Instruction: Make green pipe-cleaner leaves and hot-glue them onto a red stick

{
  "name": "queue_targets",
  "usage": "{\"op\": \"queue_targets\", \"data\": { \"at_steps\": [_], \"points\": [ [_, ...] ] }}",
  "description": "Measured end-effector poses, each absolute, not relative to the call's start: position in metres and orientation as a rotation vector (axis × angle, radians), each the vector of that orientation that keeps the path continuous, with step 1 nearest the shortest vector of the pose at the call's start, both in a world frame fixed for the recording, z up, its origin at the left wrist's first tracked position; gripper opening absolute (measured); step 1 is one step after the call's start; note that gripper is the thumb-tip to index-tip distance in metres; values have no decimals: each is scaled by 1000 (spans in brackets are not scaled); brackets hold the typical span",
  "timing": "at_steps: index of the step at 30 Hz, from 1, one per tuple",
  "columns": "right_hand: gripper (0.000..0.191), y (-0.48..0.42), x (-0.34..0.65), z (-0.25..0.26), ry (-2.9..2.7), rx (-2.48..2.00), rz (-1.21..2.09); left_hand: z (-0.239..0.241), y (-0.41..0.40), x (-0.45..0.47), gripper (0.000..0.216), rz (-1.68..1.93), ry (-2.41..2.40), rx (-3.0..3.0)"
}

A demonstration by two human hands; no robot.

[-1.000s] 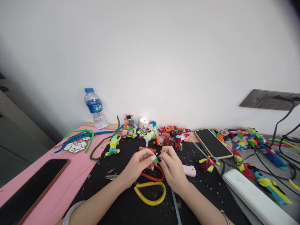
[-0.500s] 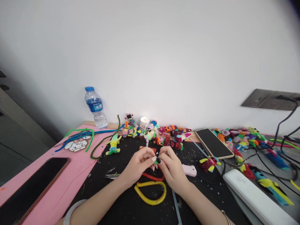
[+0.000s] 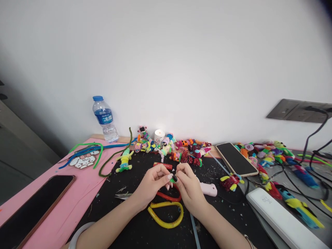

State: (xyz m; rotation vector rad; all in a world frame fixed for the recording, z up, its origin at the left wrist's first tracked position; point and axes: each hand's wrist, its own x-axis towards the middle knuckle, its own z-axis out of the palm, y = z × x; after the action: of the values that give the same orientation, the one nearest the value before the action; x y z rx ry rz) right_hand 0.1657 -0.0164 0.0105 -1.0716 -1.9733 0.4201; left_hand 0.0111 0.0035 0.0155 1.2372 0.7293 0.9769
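My left hand [image 3: 154, 183] and my right hand [image 3: 189, 188] meet over the black mat [image 3: 140, 224], thumbs and fingertips pinched together. Between them shows a bit of a small green piece [image 3: 172, 180]; the fingers cover most of it. Just below lie a red loop [image 3: 168, 197] and a yellow curved tube-like loop [image 3: 167, 226]. A red box [image 3: 163, 166] is behind the fingertips. Scissor blades [image 3: 123, 196] stick out beside my left wrist. To the right of my right hand lies a pale pink handle [image 3: 209, 189], its front part hidden by the hand.
Several fuzzy pipe-cleaner figures [image 3: 185, 157] and a white candle-like cup [image 3: 159, 134] line the wall. A water bottle [image 3: 105, 119] leans at back left. Phones [image 3: 237, 159] lie on both sides. A white power bank [image 3: 280, 214], cables and more figures [image 3: 298, 205] fill the right.
Both hands stay pinched together in nearly the same place, with only slight finger movement. The view has shifted a little; more of the red box shows.
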Motion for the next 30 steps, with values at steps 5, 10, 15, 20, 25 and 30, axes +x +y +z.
{"op": "queue_targets", "data": {
  "at_steps": [5, 10, 15, 20, 25, 30],
  "points": [
    [21, -19, 168, 14, -1985, -1076, 444, 19, 3, 12, 16, 1010, 710, 1239],
    [20, -18, 168, 14, -1995, -1173, 402, 16, 3, 11, 12, 1041, 685, 1288],
    [20, -17, 166, 11, -1964, -1115, 417, 14, 3, 11, 12, 1040, 677, 1270],
    [21, -17, 166, 10, -1948, -1064, 403, 14, 3, 10, 14, 995, 721, 1243],
    [23, -17, 164, 11, -1928, -1067, 376, 13, 4, 9, 16, 989, 727, 1243],
    [23, -17, 165, 12, -1933, -1085, 358, 12, 4, 10, 18, 990, 726, 1213]
  ]
}}
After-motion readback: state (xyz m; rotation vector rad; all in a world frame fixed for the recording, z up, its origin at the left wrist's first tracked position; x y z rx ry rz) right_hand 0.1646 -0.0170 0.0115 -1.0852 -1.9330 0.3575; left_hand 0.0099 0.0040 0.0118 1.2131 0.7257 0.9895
